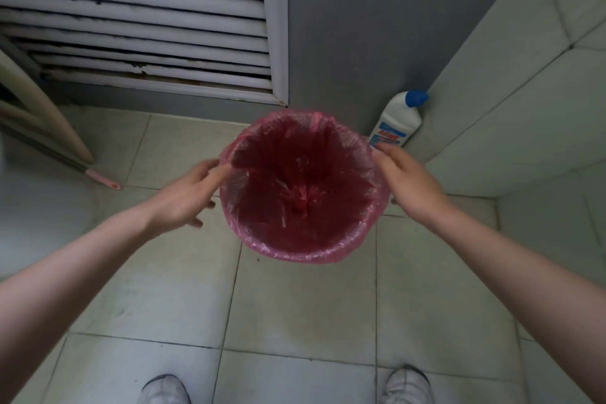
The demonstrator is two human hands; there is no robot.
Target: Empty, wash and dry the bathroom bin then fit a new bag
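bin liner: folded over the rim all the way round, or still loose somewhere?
Loose at one spot. The pink bag wraps most of the rim, but sags inward by the left hand.

pale square floor tiles [305, 305] with dark grout lines cover the ground. a grey wall [354, 26] rises behind, holding a white louvred vent panel [137, 16] with grimy, chipped lower slats. a light tiled wall [511, 82] stands on the right. the light is dim and even.
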